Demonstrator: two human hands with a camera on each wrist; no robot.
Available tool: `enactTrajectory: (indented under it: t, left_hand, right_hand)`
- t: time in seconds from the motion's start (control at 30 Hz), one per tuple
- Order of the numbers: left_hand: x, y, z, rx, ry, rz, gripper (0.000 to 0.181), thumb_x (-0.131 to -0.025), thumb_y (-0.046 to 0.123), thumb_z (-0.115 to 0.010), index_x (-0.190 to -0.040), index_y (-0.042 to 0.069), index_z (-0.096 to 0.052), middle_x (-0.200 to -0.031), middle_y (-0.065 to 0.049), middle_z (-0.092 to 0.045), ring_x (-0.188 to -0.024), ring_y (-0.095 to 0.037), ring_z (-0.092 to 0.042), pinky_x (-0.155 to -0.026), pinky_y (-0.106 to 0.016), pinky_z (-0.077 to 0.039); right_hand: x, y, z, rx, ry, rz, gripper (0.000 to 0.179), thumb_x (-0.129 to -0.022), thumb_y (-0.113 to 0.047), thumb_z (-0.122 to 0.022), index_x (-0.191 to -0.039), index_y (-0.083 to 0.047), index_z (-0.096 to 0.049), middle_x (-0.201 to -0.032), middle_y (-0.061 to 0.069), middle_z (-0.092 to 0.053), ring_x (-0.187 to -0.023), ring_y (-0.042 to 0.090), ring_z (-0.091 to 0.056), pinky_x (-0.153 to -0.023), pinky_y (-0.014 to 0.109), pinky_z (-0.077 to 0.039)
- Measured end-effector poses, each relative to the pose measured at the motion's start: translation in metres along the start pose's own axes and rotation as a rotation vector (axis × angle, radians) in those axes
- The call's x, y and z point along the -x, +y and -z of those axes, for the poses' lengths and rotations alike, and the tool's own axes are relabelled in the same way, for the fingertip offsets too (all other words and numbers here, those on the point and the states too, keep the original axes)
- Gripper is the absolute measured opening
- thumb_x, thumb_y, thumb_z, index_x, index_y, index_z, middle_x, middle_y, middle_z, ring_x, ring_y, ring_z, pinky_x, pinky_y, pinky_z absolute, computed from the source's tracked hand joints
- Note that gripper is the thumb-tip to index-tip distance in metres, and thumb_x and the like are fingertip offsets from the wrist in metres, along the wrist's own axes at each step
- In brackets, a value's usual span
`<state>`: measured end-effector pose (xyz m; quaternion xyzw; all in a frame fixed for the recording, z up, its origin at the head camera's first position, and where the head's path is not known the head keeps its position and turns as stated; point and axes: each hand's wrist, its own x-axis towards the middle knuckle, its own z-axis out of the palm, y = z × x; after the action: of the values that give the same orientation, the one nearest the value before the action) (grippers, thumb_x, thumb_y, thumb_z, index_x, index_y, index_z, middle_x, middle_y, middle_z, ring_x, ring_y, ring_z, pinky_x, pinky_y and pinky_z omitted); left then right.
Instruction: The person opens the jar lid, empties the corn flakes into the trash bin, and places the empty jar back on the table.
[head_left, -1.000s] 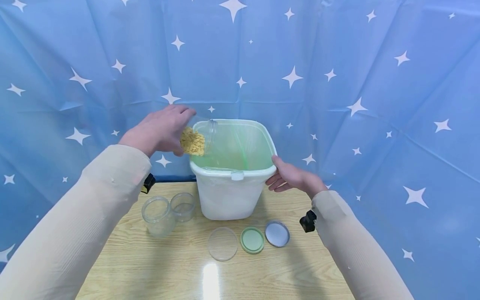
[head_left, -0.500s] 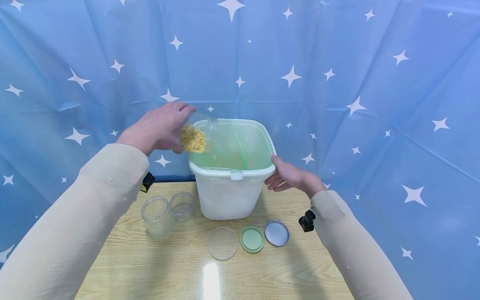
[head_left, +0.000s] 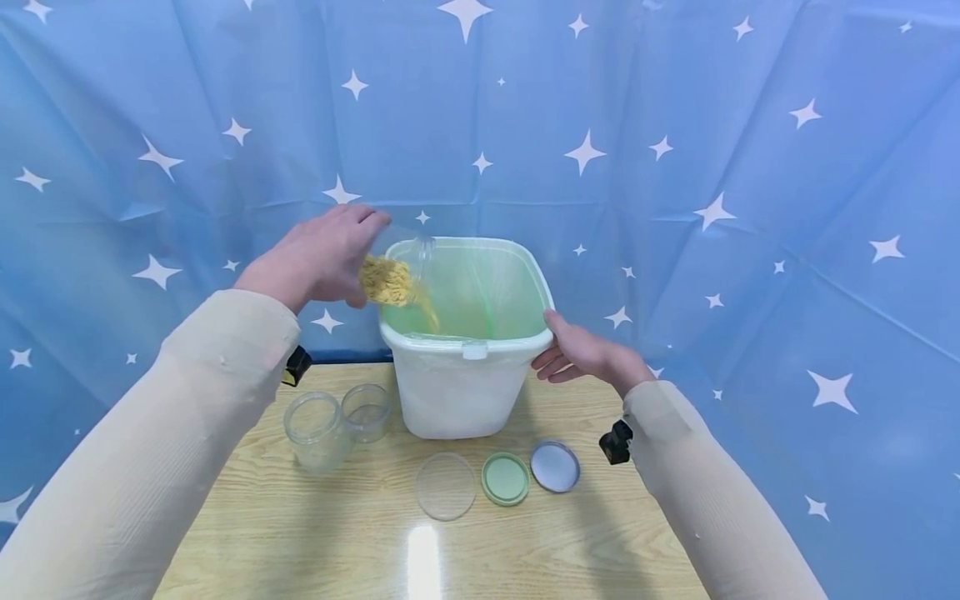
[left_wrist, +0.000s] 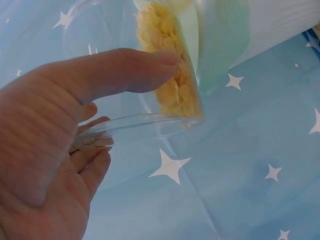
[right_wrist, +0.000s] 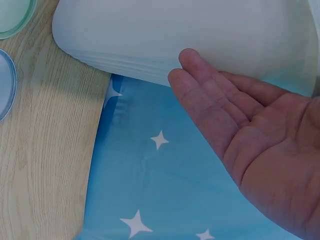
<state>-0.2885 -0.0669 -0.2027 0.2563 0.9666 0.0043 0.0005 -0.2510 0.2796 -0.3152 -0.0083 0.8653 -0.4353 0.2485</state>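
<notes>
My left hand [head_left: 318,254] grips a clear jar [left_wrist: 135,131] tipped on its side, its mouth over the left part of a white bin [head_left: 459,392]. Yellow flakes [head_left: 384,279] lie along the jar's lower wall, and a stream of them falls from the mouth into the bin. In the left wrist view the thumb presses along the jar while other fingers reach round its base. On the bin's right side, my right hand [head_left: 577,348] rests its thumb at the rim; its fingers, fairly straight in the right wrist view, lie by the outer wall. A pale green bag [head_left: 480,287] lines the bin.
Two clear jars [head_left: 318,433] stand on the wooden table [head_left: 360,542] left of the bin. In front of it lie a clear disc lid [head_left: 446,487], a green lid [head_left: 505,479] and a grey-rimmed lid [head_left: 555,467]. A blue star-printed sheet [head_left: 675,167] hangs behind.
Flakes that lay inside the tipped jar now slide out of its mouth and drop into the bin. The left hand has risen very slightly; the right hand stays at the rim.
</notes>
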Motion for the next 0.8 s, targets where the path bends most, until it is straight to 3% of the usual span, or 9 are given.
enactTrajectory:
  t: [0.23,0.8]
  left_hand:
    - [-0.0009,0.0013,-0.0009,0.014,0.006,-0.003,0.106,-0.068,0.015,-0.081,-0.155,0.008,-0.020,-0.160,-0.015,-0.023,-0.147,-0.038,-0.020,-0.107,-0.062,-0.037]
    - [-0.0045,0.0059,-0.0049,-0.024,0.028,-0.027,0.102,-0.068,0.013,-0.080,-0.153,0.007,-0.024,-0.158,-0.015,-0.027,-0.146,-0.036,-0.022,-0.104,-0.059,-0.042]
  right_hand:
    - [-0.0001,0.0009,0.0003,0.001,-0.003,0.000,0.082,-0.101,-0.056,-0.004,-0.128,0.006,-0.052,-0.123,0.027,-0.060,-0.113,0.039,-0.062,-0.099,0.045,-0.052]
    - [0.0009,0.0001,0.0004,0.001,0.007,0.004,0.082,-0.101,-0.056,-0.005,-0.127,0.004,-0.053,-0.122,0.025,-0.061,-0.105,0.030,-0.066,-0.097,0.043,-0.053]
